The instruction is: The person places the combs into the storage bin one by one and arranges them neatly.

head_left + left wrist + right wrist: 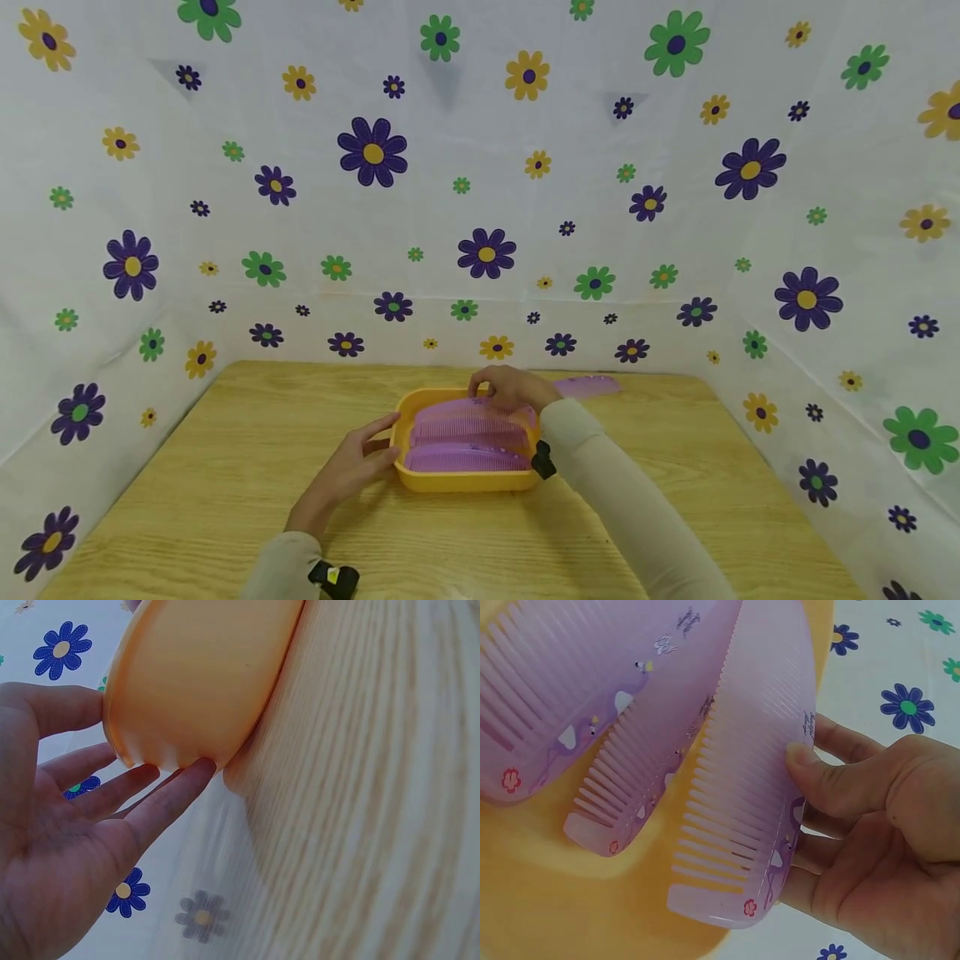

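Observation:
A yellow-orange plastic tray [472,482] stands on the wooden table and has purple combs in it. My right hand [513,388] is over its far side and pinches a translucent purple comb [739,787] by the back, thumb on one face and fingers on the other. Two more combs show in the right wrist view: one beside the held comb [641,765], another farther left [547,697]. At the tray's left end, my left hand [71,802] touches the outer wall and rim with fairly straight fingers.
Another purple comb [590,386] lies on the table [645,467] behind and right of the tray, partly hidden by the right arm. A white flowered sheet [420,217] encloses the table at the back and both sides.

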